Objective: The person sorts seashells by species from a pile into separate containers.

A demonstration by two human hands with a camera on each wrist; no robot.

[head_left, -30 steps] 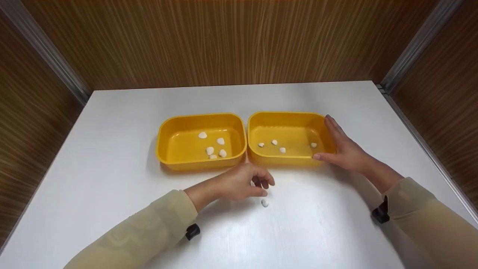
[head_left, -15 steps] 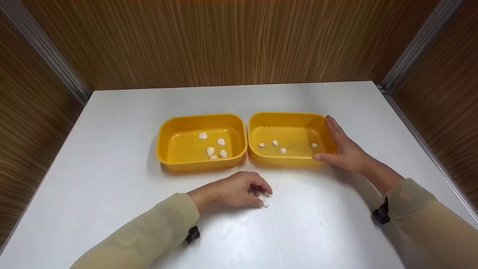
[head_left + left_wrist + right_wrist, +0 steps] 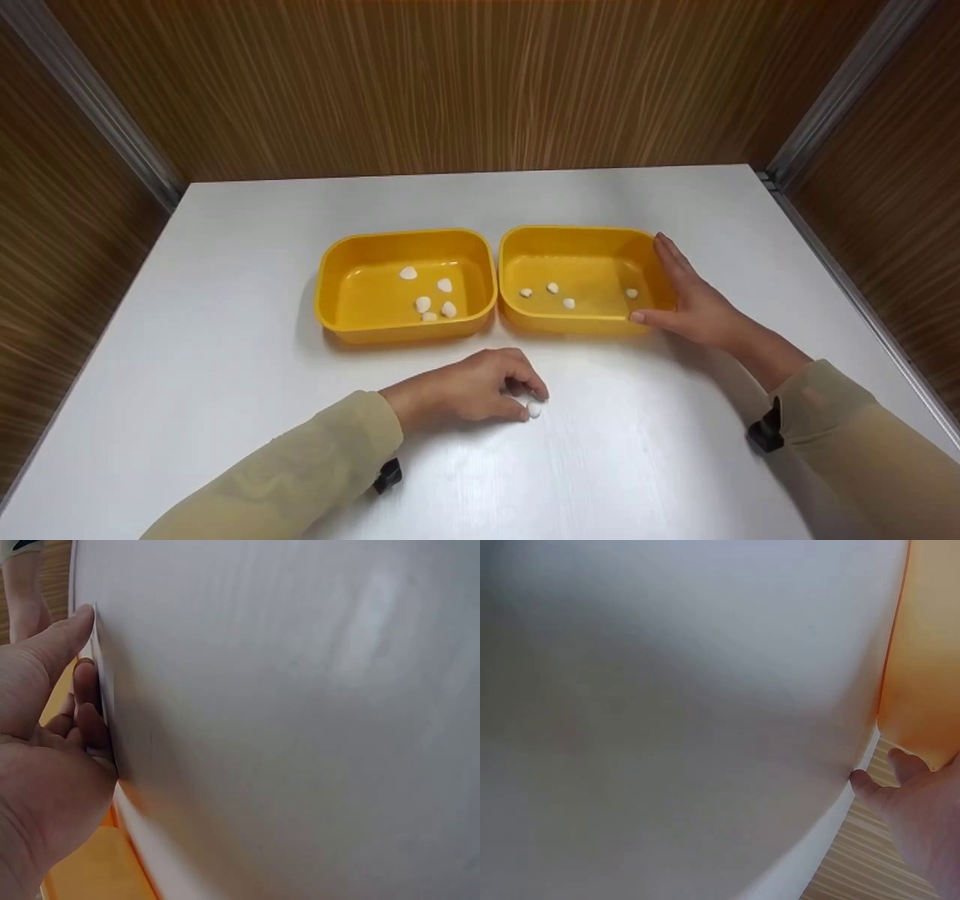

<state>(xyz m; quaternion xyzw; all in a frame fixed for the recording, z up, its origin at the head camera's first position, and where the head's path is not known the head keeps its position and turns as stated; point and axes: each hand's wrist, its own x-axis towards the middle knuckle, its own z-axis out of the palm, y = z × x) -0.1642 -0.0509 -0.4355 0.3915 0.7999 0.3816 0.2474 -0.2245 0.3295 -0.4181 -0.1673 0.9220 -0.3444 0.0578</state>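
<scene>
My left hand point(image 3: 480, 386) is low over the white table, in front of the two boxes. Its thumb and forefinger pinch a small white shell-like piece point(image 3: 534, 409) at the tabletop; the left wrist view hides that piece behind the hand. My right hand point(image 3: 699, 306) holds the right end of the right yellow box point(image 3: 570, 324), thumb on the front rim and fingers along the far right corner. Several small white pieces point(image 3: 553, 288) lie in that box. Beside it, the left yellow box point(image 3: 405, 334) contains several larger, fan-shaped white pieces point(image 3: 445, 286).
Wood-grain panels point(image 3: 465, 90) enclose the white tabletop point(image 3: 247, 240) at the back and both sides. The two boxes stand end to end, nearly touching. A black strap piece point(image 3: 388, 475) hangs under the left sleeve, another point(image 3: 765, 431) under the right.
My left hand has come away from the boxes toward the near side, and its thumb and forefinger have closed around the white piece on the table. The right hand stays at its box.
</scene>
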